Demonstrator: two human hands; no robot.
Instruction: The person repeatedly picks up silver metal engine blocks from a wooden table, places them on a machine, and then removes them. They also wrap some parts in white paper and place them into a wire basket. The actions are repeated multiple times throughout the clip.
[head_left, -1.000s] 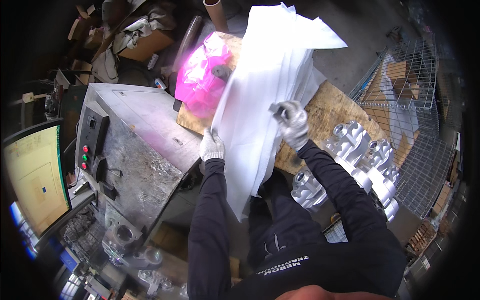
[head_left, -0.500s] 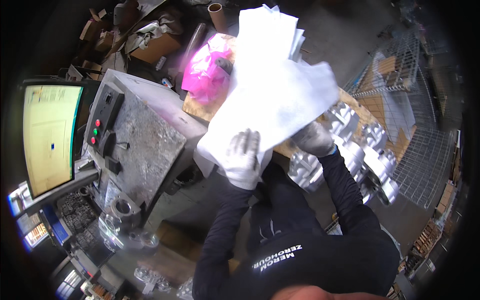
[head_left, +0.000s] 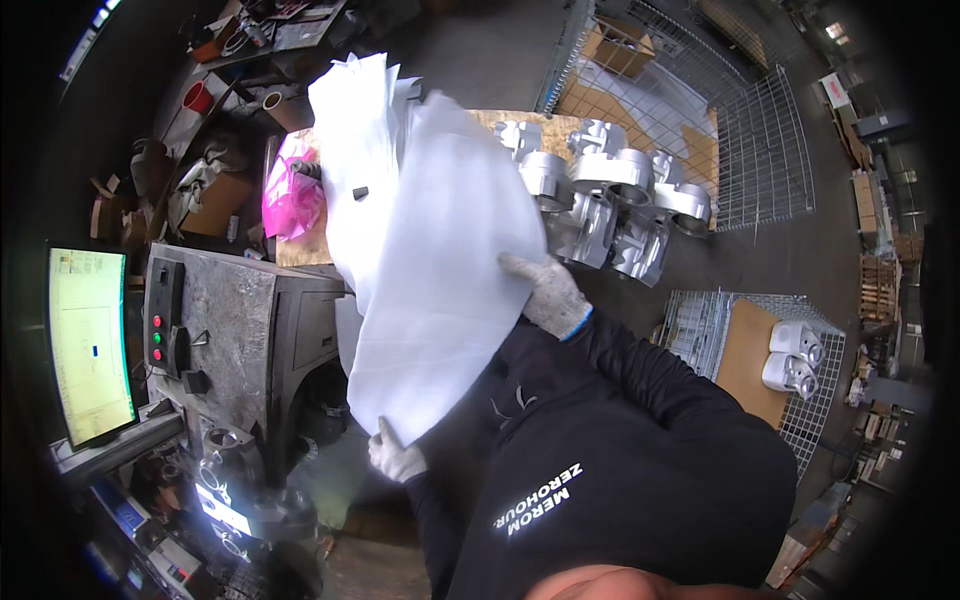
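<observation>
A large white packing sheet (head_left: 450, 220) is spread between my gloved hands and bends as it hangs over the near edge of the table. My left hand (head_left: 395, 457) pinches its lower corner, low in front of my body. At the sheet's right edge, my right hand (head_left: 552, 292) grips it with the thumb on top. Beneath and behind it lies a stack of similar white sheets (head_left: 350, 110), with a small dark block (head_left: 360, 193) resting on it. Several silver metal castings (head_left: 615, 172) stand to the right of the sheets, on the wooden tabletop (head_left: 305, 250).
Left of the stack is a pink plastic bag (head_left: 290, 200). A grey metal cabinet (head_left: 220, 310) with buttons and a monitor (head_left: 90, 340) stand at the left. Wire mesh cages (head_left: 765, 150) fill the right; the nearer one holds white-looking castings (head_left: 792, 358) on cardboard (head_left: 750, 355).
The top sheet has been drawn toward me and down. My left hand has moved lower, to the sheet's corner, and my right hand has shifted left. The view has turned toward the right.
</observation>
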